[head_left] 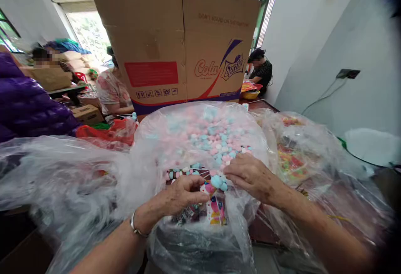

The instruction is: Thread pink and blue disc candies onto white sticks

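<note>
A clear plastic bag (140,157) lies in front of me, full of pink, blue and white marshmallows (216,140). My left hand (184,192) is closed, thumb and fingers pinching a small pink-and-white printed packet (208,188). Just right of its fingertips sits a cluster of pale blue marshmallows (218,182). My right hand (249,176) reaches in from the right, fingers curled at the edge of the marshmallow pile; what they hold is hidden. White sticks (203,172) show behind my left fingers. More printed packets (216,211) lie below the hands.
A tall cardboard box (156,44) stands behind the bag. At left are loose clear plastic (78,182), a red bag (109,134) and purple bundles (28,98). Bags with colourful contents (291,161) lie at right. Other people (263,71) sit farther back.
</note>
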Tool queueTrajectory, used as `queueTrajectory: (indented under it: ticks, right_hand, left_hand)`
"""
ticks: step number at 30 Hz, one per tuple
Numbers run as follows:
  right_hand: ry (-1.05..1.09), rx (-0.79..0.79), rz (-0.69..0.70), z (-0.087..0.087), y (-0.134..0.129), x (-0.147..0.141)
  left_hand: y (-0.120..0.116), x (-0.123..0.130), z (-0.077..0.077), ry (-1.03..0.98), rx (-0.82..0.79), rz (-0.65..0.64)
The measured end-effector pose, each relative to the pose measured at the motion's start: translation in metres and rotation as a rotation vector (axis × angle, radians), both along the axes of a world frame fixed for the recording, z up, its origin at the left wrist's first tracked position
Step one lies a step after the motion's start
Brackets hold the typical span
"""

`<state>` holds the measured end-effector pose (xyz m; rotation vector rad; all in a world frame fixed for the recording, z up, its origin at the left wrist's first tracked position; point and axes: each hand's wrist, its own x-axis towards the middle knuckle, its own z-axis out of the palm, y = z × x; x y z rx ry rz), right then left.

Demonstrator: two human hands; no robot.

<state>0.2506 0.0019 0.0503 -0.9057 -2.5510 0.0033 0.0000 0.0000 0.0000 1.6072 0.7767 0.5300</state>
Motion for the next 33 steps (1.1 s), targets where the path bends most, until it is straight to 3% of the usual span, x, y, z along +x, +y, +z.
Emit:
queueTrajectory:
  ticks: [4, 8, 16, 20, 25, 27, 30, 33]
  right_hand:
    - [-0.026, -0.134, -0.007, 0.002, -0.002, 0.0]
    - [-0.084, -0.294, -0.043, -0.006, -0.004, -0.011]
    - [-0.077, -0.355, -0.124, 0.003, 0.001, 0.003]
    - [-0.07, -0.293, -0.074, -0.007, 0.0, -0.008]
    - [-0.021, -0.223, 0.019, -0.024, 0.002, -0.022]
    - [0.076, -0.199, 0.023, -0.022, 0.004, -0.018]
    - [0.149, -0.162, -0.077, -0.011, 0.008, -0.009]
    - [0.103, -0.281, -0.096, -0.003, 0.009, -0.005]
  left_hand:
    - [-0.003, 0.003, -0.003, 0.008, -0.046, 0.002]
    - [-0.007, 0.007, -0.004, 0.031, 0.117, 0.113]
    - [-0.008, 0.001, -0.011, 0.05, 0.151, 0.156]
    - [-0.007, 0.008, -0.007, 0.015, 0.209, 0.144]
    - [-0.005, 0.02, -0.006, -0.089, 0.087, 0.118]
    - [-0.006, 0.022, -0.005, -0.109, 0.004, 0.142]
    - [-0.01, 0.025, 0.0, -0.132, -0.07, 0.246]
    - [-0.013, 0.03, 0.006, -0.135, -0.094, 0.362]
